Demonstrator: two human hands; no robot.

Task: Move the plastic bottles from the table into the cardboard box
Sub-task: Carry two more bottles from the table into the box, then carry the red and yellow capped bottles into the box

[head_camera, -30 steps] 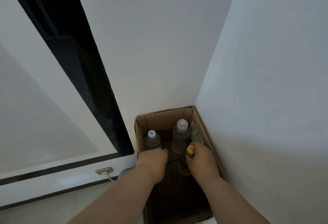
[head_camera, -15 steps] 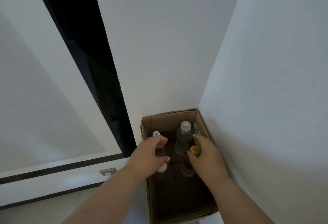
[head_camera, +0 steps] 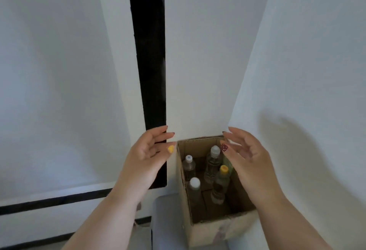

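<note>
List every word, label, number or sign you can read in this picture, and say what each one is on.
No text can be read.
Green label on the clear plastic bottle at the box's right wall: print too blurred to read.
White cap with a dark mark on the small clear bottle: too small to read.
Brown cardboard box: faint patches on the front, no legible print.

A single head-worn wide-angle camera looks forward and steeply down into a room corner. It views the open cardboard box (head_camera: 200, 228) from above and close by, with both forearms entering from the bottom edge. No second view exists.
</note>
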